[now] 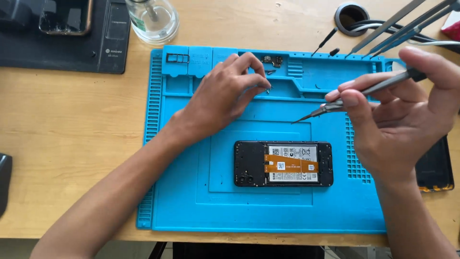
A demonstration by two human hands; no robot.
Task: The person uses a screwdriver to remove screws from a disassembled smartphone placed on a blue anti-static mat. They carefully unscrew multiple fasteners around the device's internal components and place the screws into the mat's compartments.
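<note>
An opened black phone [283,163] lies face down on the blue repair mat [201,201], its battery and an orange flex cable showing. My left hand [225,93] rests on the mat above the phone, fingertips pinching a tiny part near a tray compartment. My right hand [402,110] hovers at the right and holds metal tweezers [354,96], their tip pointing left above the phone. A small circuit part [272,60] sits in the mat's top compartment.
A glass jar [153,19] stands at the top. A black pad with another phone [64,17] lies at the top left. Several tools [397,24] lean in from the top right. A black panel [436,168] lies under my right wrist. The wooden desk [72,120] surrounds the mat.
</note>
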